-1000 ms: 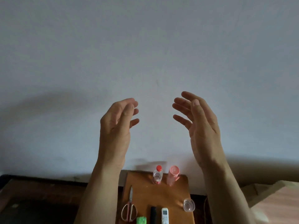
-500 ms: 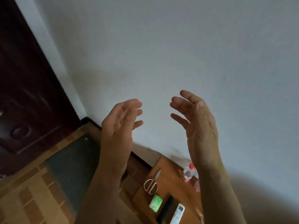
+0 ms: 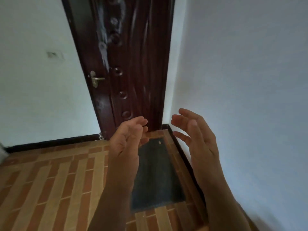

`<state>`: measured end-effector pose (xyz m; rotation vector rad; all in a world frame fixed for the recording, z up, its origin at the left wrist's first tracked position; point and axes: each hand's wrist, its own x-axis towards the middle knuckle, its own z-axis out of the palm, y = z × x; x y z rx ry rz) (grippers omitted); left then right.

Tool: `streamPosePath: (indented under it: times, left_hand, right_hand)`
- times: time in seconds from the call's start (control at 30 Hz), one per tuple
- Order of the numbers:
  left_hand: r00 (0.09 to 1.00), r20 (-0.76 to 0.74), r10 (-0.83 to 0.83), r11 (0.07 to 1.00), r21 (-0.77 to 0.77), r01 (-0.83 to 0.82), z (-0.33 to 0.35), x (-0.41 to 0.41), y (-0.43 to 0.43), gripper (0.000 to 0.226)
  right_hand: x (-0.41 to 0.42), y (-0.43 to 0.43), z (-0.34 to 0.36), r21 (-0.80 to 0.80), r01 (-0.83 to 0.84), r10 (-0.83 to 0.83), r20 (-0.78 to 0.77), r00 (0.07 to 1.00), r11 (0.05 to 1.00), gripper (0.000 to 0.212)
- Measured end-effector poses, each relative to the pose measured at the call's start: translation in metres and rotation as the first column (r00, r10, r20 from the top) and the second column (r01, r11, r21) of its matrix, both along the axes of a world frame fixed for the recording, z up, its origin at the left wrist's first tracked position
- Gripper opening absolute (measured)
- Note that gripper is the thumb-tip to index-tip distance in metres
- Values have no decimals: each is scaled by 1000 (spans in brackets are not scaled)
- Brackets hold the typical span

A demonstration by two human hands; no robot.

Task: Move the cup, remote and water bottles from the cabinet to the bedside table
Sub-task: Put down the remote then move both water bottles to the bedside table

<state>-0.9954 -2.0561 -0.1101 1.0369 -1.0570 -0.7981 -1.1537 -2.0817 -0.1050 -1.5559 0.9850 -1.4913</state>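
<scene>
A: Nearest, left hand [image 3: 126, 140] and right hand [image 3: 198, 140], both raised, fingers loosely spread and curled, holding nothing.

B: Below them?

A: Dark mat [image 3: 156, 174] on brick-pattern floor [image 3: 50, 180], in front of the door [image 3: 131, 64]. Handle [image 3: 96, 79] on the door's left edge.

B: Cup, remote, bottles?

A: Out of view. A second ago the cabinet top showed below the hands; the view has swung away. Likely nothing moved yet.
</scene>
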Motion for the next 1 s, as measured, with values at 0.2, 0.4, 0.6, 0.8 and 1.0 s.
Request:
streamPosePath:
  times: [0.2,0.4,0.6,0.8,1.0]
  left_hand:
    - [968,-47,248,968,-26,-249,10,142,27,34]
    - [908,-69,414,908,-38,-417,14,248,61,32]
    - [808,-86,583,808,-44,-588,11,335,84,29]
    - [728,-61,683,728,-33,-685,14,404,73,27]
    - [654,25,756,654,-67,-753,31,463,20,28]
  right_hand:
    - [154,-13,15,-33,-247,248,18,969,968,39]
    - [273,-12,22,-16,-470,469,66,880,883,44]
    - [379,-16,27,-26,-651,651,83,755,758,48]
    - [464,-43,31,-63,-762,764,70,641,645,45]
    - [539,-103,37,-123,-806,815,104,569,579,46]
